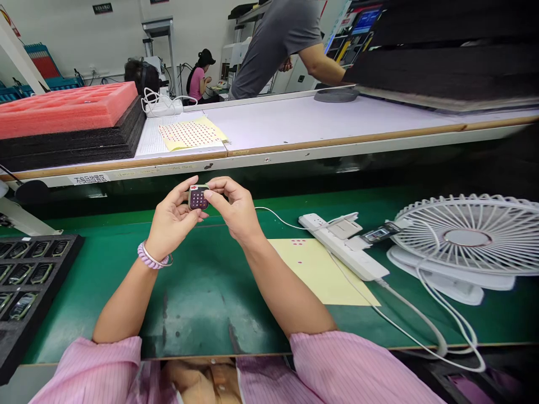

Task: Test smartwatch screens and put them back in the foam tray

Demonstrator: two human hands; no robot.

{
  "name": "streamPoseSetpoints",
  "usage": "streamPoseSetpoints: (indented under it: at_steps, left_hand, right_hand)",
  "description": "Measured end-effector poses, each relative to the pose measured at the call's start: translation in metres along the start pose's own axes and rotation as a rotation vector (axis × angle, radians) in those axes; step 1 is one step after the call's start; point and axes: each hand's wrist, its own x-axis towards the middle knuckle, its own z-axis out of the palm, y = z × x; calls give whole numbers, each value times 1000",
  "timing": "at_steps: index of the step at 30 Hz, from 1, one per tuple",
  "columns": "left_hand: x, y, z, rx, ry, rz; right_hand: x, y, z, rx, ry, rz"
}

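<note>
Between my two hands, above the green table, is a small square smartwatch with a lit dark screen showing rows of small icons. A red arrow sticker sits at its upper left corner. My left hand grips its left side and lower edge, fingers behind and thumb below. With its thumb on the screen's right side, my right hand pinches the upper right of the watch. A thin white cable runs off to the right from behind my right hand.
A black foam tray of watches lies left. On the right are a yellow sheet, a white power strip with cables and a white fan. Foam stacks stand on the shelf. Several people work behind it.
</note>
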Motion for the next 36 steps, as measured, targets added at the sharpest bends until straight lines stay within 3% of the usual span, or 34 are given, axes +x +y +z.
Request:
streamPoseSetpoints:
  at_steps: [36]
  left_hand:
    - [-1,0,2,6,15,5]
  right_hand:
    - [1,2,0,54,-19,-31]
